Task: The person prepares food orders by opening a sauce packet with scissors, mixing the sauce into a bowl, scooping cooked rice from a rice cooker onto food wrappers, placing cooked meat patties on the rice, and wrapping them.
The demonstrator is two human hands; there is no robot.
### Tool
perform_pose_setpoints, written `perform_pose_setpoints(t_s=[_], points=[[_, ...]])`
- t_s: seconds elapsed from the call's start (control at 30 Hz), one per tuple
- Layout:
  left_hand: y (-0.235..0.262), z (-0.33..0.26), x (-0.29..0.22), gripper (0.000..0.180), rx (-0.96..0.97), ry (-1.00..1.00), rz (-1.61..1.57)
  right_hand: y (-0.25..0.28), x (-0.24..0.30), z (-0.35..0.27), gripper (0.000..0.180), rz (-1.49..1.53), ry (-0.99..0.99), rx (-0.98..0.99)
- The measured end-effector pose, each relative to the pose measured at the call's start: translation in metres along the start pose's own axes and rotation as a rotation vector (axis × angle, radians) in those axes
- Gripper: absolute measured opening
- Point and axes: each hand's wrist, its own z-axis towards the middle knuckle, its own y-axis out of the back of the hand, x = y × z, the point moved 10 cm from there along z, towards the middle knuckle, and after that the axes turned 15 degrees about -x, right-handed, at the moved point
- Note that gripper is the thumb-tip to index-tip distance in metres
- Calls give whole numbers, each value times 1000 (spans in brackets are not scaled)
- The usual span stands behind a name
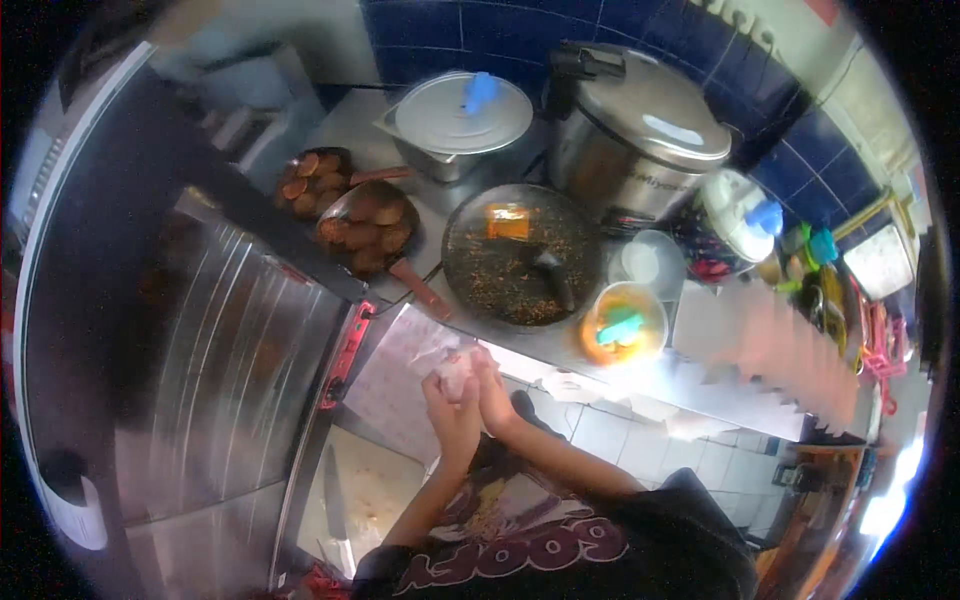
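Note:
A crumpled, whitish plastic bag (457, 368) is pinched between my two hands, in front of the counter's edge. My left hand (452, 415) closes around its lower left side. My right hand (490, 397) presses on it from the right, fingers bent. Some pale pink shows through the bag, but its contents are too blurred to tell. Under the hands lies a pale patterned sheet (390, 385). Just beyond them, a wide dark pan (480, 280) holds scattered brown crumbs, a small orange packet (508, 222) and a black utensil (553, 280).
Two wooden-handled pans (368, 228) with round brown pieces stand left of the wide pan. Behind are a lidded pot (465, 115) and a large steel cooker (645, 110). A tub of orange food (622, 325) sits at right. A glass-fronted cabinet (220, 370) borders the left.

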Motion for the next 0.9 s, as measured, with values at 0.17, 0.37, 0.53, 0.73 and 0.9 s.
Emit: perform_pose_setpoints(t_s=[0.17,0.37,0.53,0.73,0.9], points=[[-26,14,17,53,-2,257,-207,-2,29,-3,62,-143,91,74],[-54,22,45,36,110,534,-489,20,55,12,68,-295,298,-13],[-89,94,40,41,216,590,-766,44,94,-9,73,-209,148,162],[-193,101,-119,47,430,233,-654,150,48,-39,66,-376,-154,267],[-364,76,-271,64,347,-394,-378,196,51,-45,59,-301,-158,165]])
